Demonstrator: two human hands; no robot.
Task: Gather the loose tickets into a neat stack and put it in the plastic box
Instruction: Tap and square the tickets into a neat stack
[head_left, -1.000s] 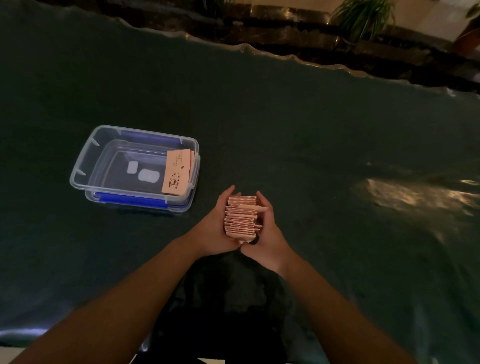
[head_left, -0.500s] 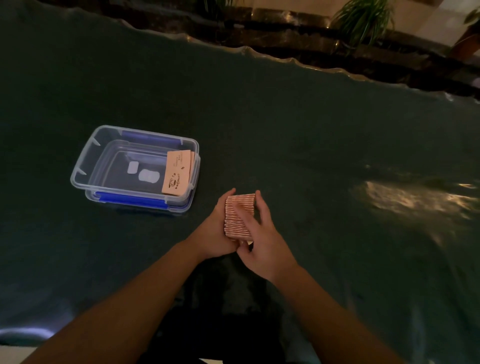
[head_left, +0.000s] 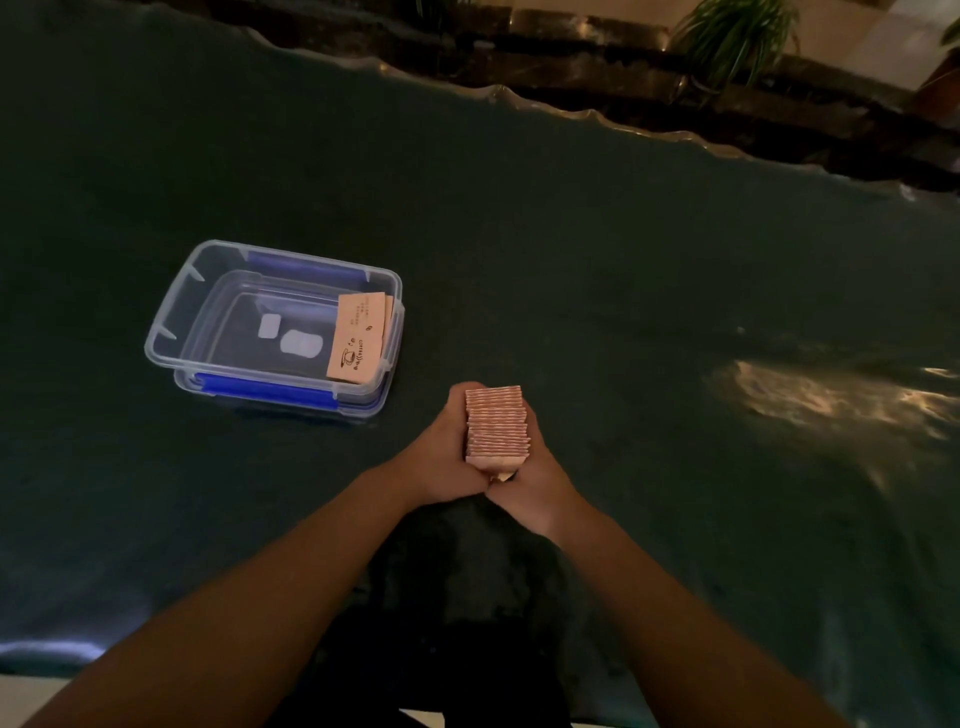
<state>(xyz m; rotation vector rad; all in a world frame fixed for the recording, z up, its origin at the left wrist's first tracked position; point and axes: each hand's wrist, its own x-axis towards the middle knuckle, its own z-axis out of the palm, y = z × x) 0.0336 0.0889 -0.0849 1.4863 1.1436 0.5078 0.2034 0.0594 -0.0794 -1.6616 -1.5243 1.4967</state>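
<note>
The grip is two-handed: the left hand (head_left: 441, 457) and the right hand (head_left: 530, 478) are closed from either side on the stack (head_left: 496, 426) of tickets, palms pressing its long faces, heels of the hands meeting just below it. The stack stands on edge between them, many thin pink edges showing on top, and it looks mostly squared, though one ticket pokes out at the near end by the thumbs. Whether its lower edge touches the table (head_left: 623, 260) cannot be told. My judgement: thin card like this is light and a little springy, stiff along its length but ready to fan or slide apart if the squeeze lets up, so the hold belongs on the broad faces with fingers wrapped over the ends, and the stray ticket is best tapped flush first. Up and to the left of the grip, near but apart from it, sits the box (head_left: 171, 332), clear plastic with blue clasps, lid off. Some tickets (head_left: 358, 338) already lean against its right inner wall, the side closest to the hands. Left of them the box floor is bare, which seems the natural spot to set the stack. No loose tickets show elsewhere on the dark table.
</note>
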